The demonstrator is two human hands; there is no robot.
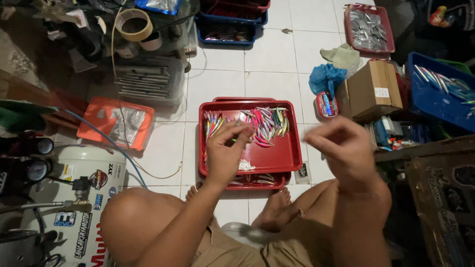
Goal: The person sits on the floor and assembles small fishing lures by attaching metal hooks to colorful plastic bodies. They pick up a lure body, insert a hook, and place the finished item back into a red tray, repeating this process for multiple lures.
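At the far left a white compressor tank (pixel 91 198) with gauges stands on the white tiled floor (pixel 222 84); a blue hose (pixel 106 141) runs from it past an orange lid (pixel 116 123), and a roll of tape (pixel 132 24) sits above on a cluttered heap; the person's bare knee (pixel 136 217) rises beside the tank; the left hand (pixel 226 148) hovers over a red tray (pixel 277 158), its fingertips pinched together just above a spread of colourful fishing lures (pixel 262 123) lying along the tray's far side, though whether it grips a lure I cannot tell; a small white scrap (pixel 246 164) lies on the tray's bare part; the right hand (pixel 344 148), blurred, is raised right of the tray with its fingers curled, and I cannot tell if it holds anything; further right a cardboard box (pixel 371 89) and a blue bin (pixel 438 94) of silvery lures stand near.
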